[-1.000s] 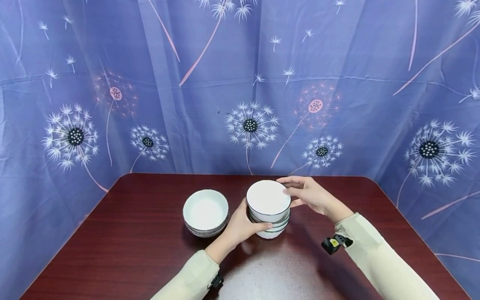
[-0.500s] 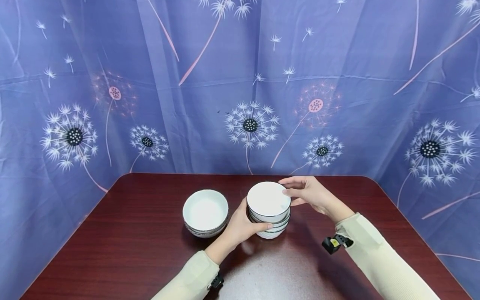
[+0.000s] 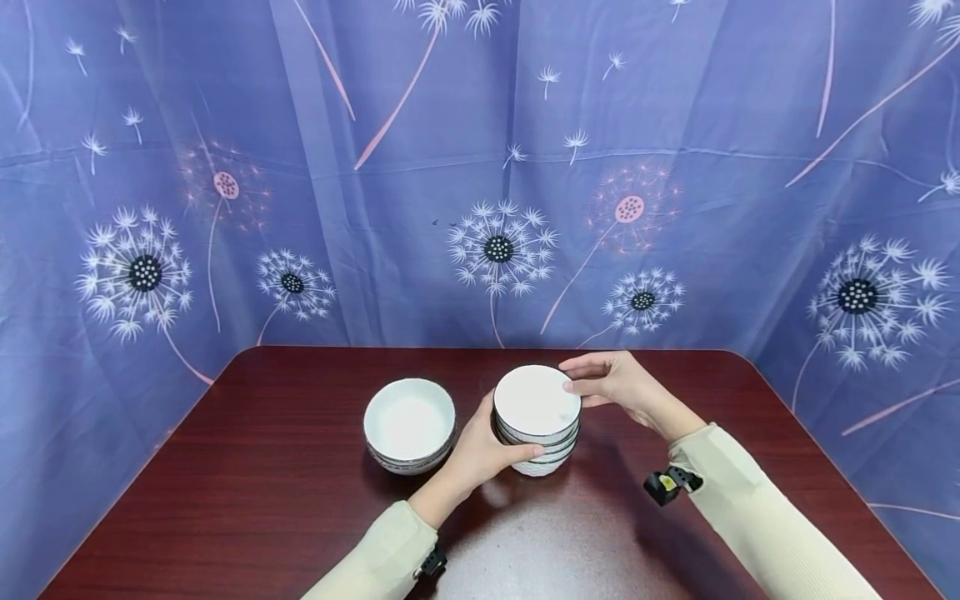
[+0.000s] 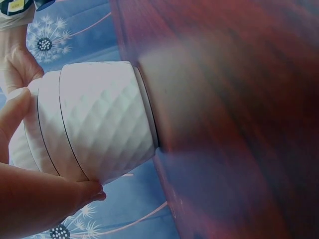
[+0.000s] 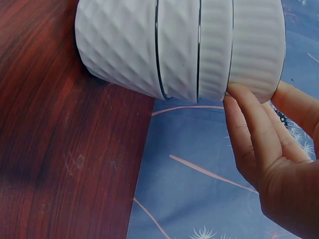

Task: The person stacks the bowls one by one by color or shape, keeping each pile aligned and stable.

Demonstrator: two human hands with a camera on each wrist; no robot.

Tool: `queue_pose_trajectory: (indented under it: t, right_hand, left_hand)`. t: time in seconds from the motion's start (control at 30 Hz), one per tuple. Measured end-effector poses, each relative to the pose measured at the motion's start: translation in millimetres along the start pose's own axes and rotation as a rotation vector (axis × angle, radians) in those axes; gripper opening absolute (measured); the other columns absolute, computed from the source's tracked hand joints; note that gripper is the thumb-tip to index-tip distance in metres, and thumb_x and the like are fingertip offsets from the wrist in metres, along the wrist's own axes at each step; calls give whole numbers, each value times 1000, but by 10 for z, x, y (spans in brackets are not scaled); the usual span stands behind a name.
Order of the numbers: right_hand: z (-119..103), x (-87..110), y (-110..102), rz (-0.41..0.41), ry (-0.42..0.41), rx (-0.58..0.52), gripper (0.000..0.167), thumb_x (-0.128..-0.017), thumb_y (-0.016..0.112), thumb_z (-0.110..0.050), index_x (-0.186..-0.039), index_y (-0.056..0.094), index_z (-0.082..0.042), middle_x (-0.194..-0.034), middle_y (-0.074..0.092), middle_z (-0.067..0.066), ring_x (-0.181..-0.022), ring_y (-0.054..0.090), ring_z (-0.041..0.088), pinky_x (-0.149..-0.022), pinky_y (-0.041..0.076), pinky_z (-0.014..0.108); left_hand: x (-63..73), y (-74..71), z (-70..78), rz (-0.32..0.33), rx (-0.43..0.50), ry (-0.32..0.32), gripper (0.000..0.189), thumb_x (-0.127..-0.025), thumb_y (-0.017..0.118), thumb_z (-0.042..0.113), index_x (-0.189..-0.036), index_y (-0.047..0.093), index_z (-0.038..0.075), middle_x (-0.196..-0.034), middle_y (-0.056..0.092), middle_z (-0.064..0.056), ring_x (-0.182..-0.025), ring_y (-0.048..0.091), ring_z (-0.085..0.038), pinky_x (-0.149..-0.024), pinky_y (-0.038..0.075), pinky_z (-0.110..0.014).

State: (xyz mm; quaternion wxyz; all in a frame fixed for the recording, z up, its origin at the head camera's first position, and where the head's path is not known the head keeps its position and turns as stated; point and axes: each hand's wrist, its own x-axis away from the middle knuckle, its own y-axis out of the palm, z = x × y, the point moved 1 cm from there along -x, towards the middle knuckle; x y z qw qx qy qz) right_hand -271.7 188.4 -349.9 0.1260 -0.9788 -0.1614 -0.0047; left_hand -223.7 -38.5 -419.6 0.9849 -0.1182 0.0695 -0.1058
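Observation:
A stack of several white bowls with thin dark rims (image 3: 542, 467) stands upright on the table, right of centre. My left hand (image 3: 483, 452) grips the stack's left side, its thumb across the front and its fingers behind. At the top bowl (image 3: 537, 398), my right hand (image 3: 618, 388) pinches the right edge, thumb at the rim and fingers against the outer wall. Seen from the right wrist, the upper bowls have ribbed walls (image 5: 256, 47), while the lower bowls (image 5: 117, 45) are faceted with diamonds. The left wrist view shows my left fingers (image 4: 75, 196) around the faceted wall.
Another, shorter stack of wider pale bowls (image 3: 411, 421) stands to the left, close to my left hand. Both stacks are on a dark red wooden table (image 3: 247, 483). A blue dandelion-print curtain (image 3: 420, 208) hangs behind the table's far edge.
The top bowl has sunk slightly into the stack, and my right hand has come down a little with it. My left hand keeps its grip in the same place.

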Motion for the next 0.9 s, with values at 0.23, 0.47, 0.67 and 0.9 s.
queue_pose_trajectory:
  t: [0.23,0.47,0.67,0.9]
  right_hand:
    - [48,-32,3,8,-14,15,50,-83,74,-5,-126,55,11,-107,67,18,-88,66,14,-78,56,43]
    - [69,-14,4,-6,-25,35,45,-89,69,-9,-128,56,8,-117,63,23,-94,65,15,-84,53,47]
    - [101,-5,-15,-27,-48,7,43,-95,59,-11,-130,50,12,-121,59,26,-95,64,15,-85,54,44]
    - [128,-23,-25,-36,-63,-6,42,-99,52,-11,-132,46,15,-112,62,21,-91,65,15,-84,54,44]
  left_hand:
    - [-9,-4,-5,17,-24,11,105,-65,90,28,-150,30,16,-140,49,-8,-128,45,-25,-105,36,-49]
    - [-15,-23,18,-6,-6,-4,107,-65,90,24,-151,26,14,-142,47,-10,-130,43,-26,-107,33,-49]
    - [-55,-104,55,-74,-19,-48,108,-68,88,21,-152,23,9,-145,42,-13,-133,38,-29,-107,31,-52]
    - [-105,-278,172,-105,-109,-98,108,-69,87,20,-151,20,0,-151,29,-23,-140,26,-36,-111,25,-54]
